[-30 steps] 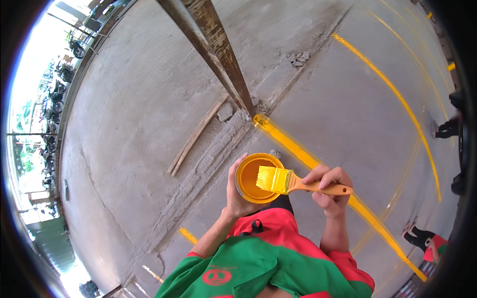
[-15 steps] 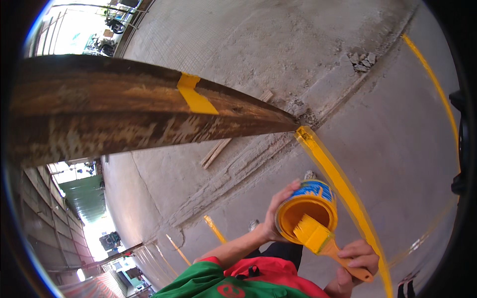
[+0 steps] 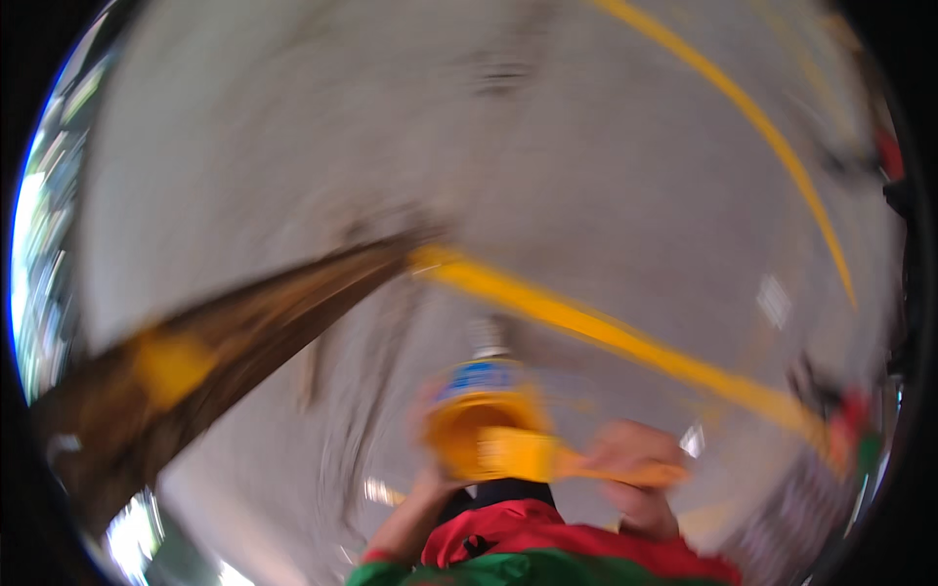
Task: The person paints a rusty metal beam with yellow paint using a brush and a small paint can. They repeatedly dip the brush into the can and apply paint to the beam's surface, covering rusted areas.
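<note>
My left hand (image 3: 430, 465) is wrapped round the left side of a paint can (image 3: 481, 377) with a blue label, in front of my body. Yellow paint coats the can's inside and rim. In my right hand (image 3: 640, 459) is the handle of a flat paintbrush (image 3: 520, 454), its wide head thick with yellow paint. The bristles lie over the can's mouth; blur hides whether they touch the rim.
A brown, worn post (image 3: 283, 303) with a yellow band (image 3: 174, 367) rises on the left. From its foot a yellow stripe (image 3: 586, 327) crosses the grey floor to the right. A curved yellow line (image 3: 752, 112) lies farther off. Blurred red and green clothing (image 3: 856, 430) shows at the right edge.
The view has swung round, so the post now leans to the lower left and the stripe runs more sideways. Can and brush appear farther left, held as before.
</note>
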A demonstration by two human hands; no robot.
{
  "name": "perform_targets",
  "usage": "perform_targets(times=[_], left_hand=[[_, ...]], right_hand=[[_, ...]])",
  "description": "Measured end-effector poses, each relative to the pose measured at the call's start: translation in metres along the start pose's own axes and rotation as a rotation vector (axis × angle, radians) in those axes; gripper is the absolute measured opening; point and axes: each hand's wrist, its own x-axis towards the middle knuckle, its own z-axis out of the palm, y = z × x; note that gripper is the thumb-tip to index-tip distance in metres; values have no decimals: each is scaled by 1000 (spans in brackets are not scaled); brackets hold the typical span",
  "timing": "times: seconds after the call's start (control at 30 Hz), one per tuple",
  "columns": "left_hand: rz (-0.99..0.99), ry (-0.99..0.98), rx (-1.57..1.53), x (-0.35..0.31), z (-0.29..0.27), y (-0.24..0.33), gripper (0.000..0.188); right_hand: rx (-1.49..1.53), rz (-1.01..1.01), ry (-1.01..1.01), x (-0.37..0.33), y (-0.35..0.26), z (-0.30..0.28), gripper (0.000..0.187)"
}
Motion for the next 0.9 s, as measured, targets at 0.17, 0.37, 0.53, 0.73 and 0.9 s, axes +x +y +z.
perform_targets(times=[0.17,0.37,0.53,0.73,0.9], left_hand=[[819,-112,1100,23,3,44,96],[1177,-135,1364,-5,92,47,119],[1187,-474,1157,-61,123,48,113],[942,-405,1205,-143,54,61,122],[1134,-501,1169,-186,31,76,121]], right_hand=[[-205,-69,64,-38,-37,4,24],[-250,-201,314,-133,-47,31,19],[-252,-248,427,-192,-67,91,19],[-371,-330,518,-253,-34,172,19],[-319,-383,460,-256,-27,218,22]])
